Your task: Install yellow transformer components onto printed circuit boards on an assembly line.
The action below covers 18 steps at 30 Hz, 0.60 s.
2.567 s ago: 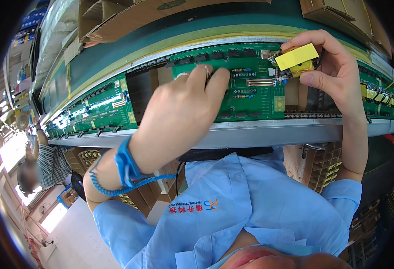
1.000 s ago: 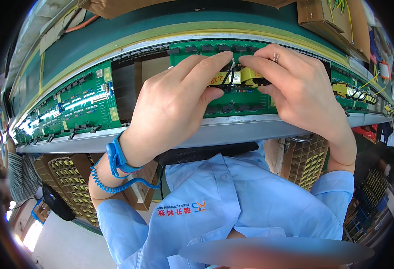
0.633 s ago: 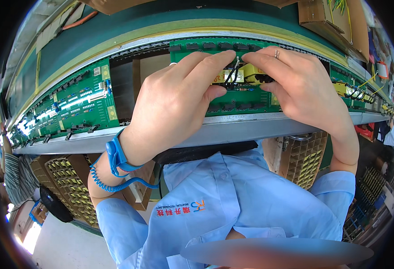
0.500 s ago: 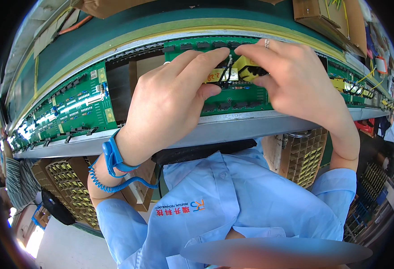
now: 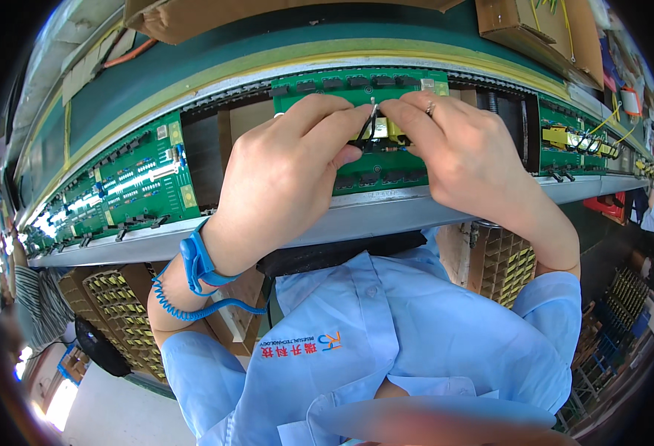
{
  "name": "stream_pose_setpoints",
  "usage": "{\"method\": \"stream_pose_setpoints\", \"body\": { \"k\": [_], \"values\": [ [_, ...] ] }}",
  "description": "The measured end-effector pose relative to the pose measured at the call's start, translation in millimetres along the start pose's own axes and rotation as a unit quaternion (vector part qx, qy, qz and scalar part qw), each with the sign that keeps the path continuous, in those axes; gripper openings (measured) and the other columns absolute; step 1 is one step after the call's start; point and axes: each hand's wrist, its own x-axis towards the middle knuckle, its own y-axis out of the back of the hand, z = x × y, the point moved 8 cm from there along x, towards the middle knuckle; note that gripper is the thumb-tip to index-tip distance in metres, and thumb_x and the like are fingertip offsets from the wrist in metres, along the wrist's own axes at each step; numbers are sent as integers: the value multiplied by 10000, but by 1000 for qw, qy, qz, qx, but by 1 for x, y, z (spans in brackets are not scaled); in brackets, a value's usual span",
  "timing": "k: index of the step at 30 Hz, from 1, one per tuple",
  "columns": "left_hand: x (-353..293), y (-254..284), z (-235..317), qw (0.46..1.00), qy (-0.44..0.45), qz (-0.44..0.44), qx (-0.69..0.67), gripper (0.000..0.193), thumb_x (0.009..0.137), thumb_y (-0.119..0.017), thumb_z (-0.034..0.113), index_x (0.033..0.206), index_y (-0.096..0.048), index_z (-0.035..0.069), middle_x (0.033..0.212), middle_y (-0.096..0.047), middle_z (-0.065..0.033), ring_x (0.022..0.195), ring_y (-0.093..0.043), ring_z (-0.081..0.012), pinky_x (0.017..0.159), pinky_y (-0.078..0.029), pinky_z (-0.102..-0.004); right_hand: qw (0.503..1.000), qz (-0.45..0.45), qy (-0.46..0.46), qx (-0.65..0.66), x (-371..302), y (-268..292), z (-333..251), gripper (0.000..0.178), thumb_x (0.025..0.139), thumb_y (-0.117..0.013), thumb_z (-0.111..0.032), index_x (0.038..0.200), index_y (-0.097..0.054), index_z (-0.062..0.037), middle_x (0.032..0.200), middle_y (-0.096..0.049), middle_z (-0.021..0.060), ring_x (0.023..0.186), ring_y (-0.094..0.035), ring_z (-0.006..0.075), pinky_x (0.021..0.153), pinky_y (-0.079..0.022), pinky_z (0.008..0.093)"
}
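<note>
In the carton below the left forearm, thin dividers make small cells, and many of these cells hold yellow parts. The carton with dividers at the right also has yellow pieces in cells. From the far carton at upper right, yellow and green wires come out; its bottom cannot be seen.

The yellow part is on the green board, between the two hands and largely covered by them. Its long axis seems to run left to right, along the board. The black wires rise near its middle, with their pale ends pointing away from the person.

The left hand and the right hand have bent fingers, the forefingers close to the wires; I cannot tell whether they grip.
</note>
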Motion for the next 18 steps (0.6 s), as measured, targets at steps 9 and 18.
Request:
{"method": "stream_pose_setpoints", "body": {
  "k": [9, 18],
  "values": [
    [2, 0, 2, 999, 30, -3, 18, 341, 753, -697, 21, 1090, -649, 48, 1011, -642, -89, 746, -657, -282, 626, -546, -359, 998, 58, -15, -21, -3, 2, 0, 321, 725, -614, -55, 1032, -588, 37, 837, -591, 103, 715, -650, 209, 537, -542, 282],
    [32, 34, 2, 998, 32, -44, -3, 334, 771, -715, 83, 1096, -642, 70, 1006, -655, -112, 858, -650, -331, 688, -541, -393, 993, -22, -16, 113, 3, 28, 18, 520, 731, -707, -102, 1237, -600, -51, 1094, -639, 131, 879, -665, 299, 731, -559, 337]
  ]
}}
